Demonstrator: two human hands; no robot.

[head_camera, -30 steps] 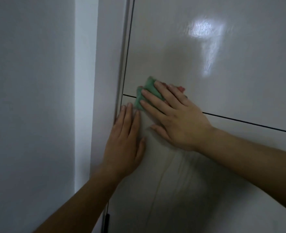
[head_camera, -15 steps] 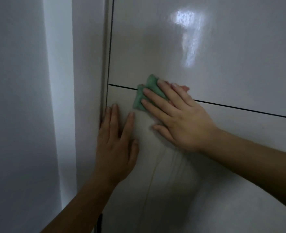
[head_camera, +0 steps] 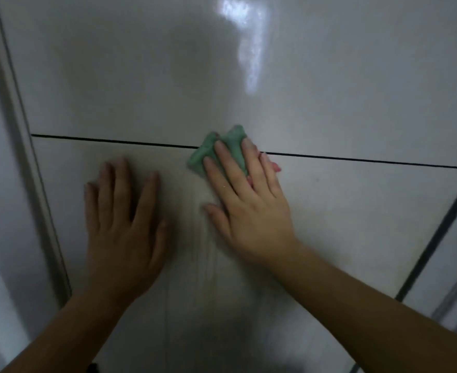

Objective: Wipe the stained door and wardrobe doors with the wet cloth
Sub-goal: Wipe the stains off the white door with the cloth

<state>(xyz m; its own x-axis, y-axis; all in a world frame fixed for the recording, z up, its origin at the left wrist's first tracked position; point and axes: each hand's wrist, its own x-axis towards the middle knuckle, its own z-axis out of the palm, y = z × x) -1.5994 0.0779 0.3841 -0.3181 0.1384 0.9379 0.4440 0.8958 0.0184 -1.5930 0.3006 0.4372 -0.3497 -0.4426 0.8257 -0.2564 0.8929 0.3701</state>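
Note:
A glossy white door (head_camera: pixel 343 211) fills the view, crossed by a thin black horizontal groove. My right hand (head_camera: pixel 246 203) presses a folded green cloth (head_camera: pixel 208 154) flat against the door, right on the groove, with straight fingers spread over it. My left hand (head_camera: pixel 122 224) lies flat on the lower panel to the left of the cloth, fingers straight and pointing up. Faint wet streaks run down the panel between the two hands.
The door's left edge and frame (head_camera: pixel 25 146) run down the left side, with a white wall beyond. A dark vertical gap (head_camera: pixel 437 238) marks the door's right edge. A bright light reflection (head_camera: pixel 249 49) shows on the upper panel.
My right hand has slid the green cloth rightward along the groove, away from the door's left edge. My left hand has also moved right on the lower panel. The view has shifted right.

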